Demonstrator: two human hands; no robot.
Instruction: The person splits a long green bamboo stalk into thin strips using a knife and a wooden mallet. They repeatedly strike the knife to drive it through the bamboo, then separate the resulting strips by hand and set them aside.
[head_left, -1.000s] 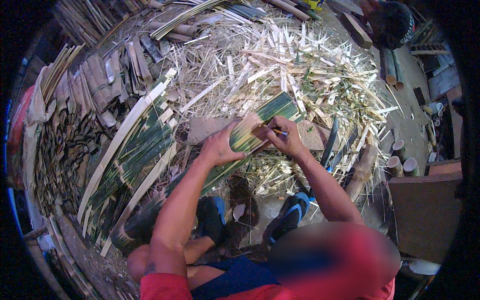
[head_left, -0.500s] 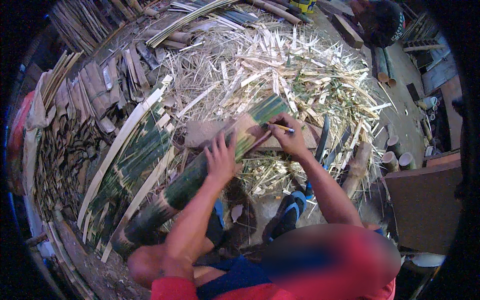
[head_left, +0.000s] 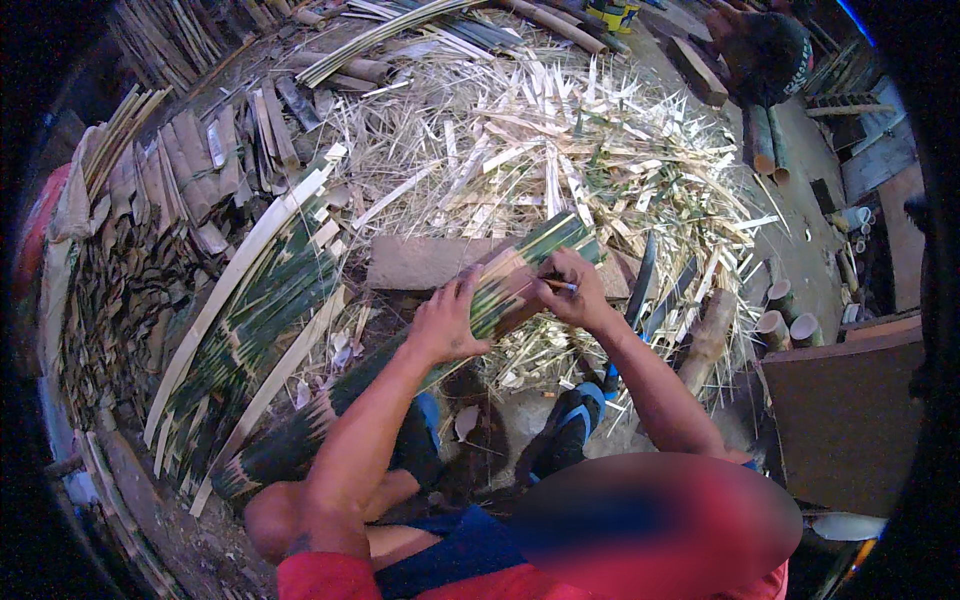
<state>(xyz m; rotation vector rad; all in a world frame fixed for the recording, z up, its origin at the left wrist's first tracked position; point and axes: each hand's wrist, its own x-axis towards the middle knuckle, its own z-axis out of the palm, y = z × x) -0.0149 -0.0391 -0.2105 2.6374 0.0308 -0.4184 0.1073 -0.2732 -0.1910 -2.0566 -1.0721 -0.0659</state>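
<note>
A thick green bamboo pole (head_left: pixel 372 378) slants from my lower left up to the middle, its far part propped over a flat wooden block (head_left: pixel 410 264). My left hand (head_left: pixel 445 320) clasps the pole from above, thumb on the near side and fingers over the top. Close to its far end, my right hand (head_left: pixel 578 292) pinches a pencil (head_left: pixel 562 285) against the bamboo. Pale scraped patches and a brownish flat area show between the hands; I cannot tell whether that brown part is a separate strip. The pencil's tip is hidden by my fingers.
Split green bamboo (head_left: pixel 270 300) and pale strips lie to the left, beside stacked brown pieces (head_left: pixel 130 290). Shavings (head_left: pixel 620 150) heap up ahead. A dark long blade (head_left: pixel 645 275) stands right of my right hand. Another person (head_left: pixel 765 55) is at the far right.
My left hand has shifted slightly, its fingers now closer together around the pole. The pole's far end sits a little lower and further right, and my right hand has moved slightly down.
</note>
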